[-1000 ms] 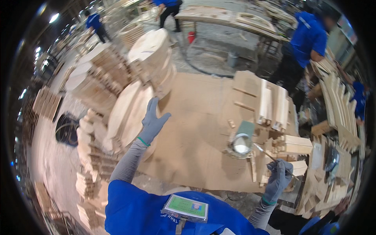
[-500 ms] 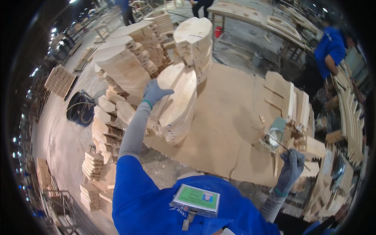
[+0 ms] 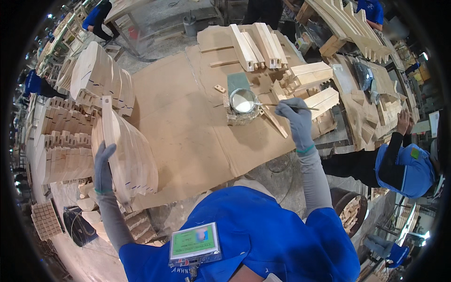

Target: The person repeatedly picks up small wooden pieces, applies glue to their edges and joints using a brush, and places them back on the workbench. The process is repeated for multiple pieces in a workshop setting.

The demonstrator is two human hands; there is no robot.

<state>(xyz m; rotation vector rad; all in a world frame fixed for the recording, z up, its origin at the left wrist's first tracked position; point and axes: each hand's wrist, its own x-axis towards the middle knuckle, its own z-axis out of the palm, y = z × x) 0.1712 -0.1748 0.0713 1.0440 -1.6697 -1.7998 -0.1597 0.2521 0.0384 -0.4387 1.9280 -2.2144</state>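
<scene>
My left hand (image 3: 103, 168), in a grey glove, is at the left stack of pale wooden panels (image 3: 134, 155). Its thumb and fingers are on a narrow wooden piece (image 3: 108, 120) that shows an edge with a slot near its far end; part of the grip is hidden. My right hand (image 3: 296, 117), gloved too, is closed around a thin stick (image 3: 275, 105). The stick's left end reaches the rim of a round pot (image 3: 244, 100) of white liquid; whether a brush head is on it I cannot tell. The pot sits on a crusted block beside a green piece (image 3: 237, 82).
Brown cardboard (image 3: 183, 127) covers the work surface. Slotted wooden bars (image 3: 256, 47) lie at its far side, shorter wood pieces (image 3: 310, 77) to the right. More panel stacks (image 3: 66, 162) stand at left. A person in blue (image 3: 404, 164) is close at right; others work farther off.
My view has swung to the right. My left hand has gone from lying on top of the panels to holding a narrow edge. The stick's left end is still at the pot.
</scene>
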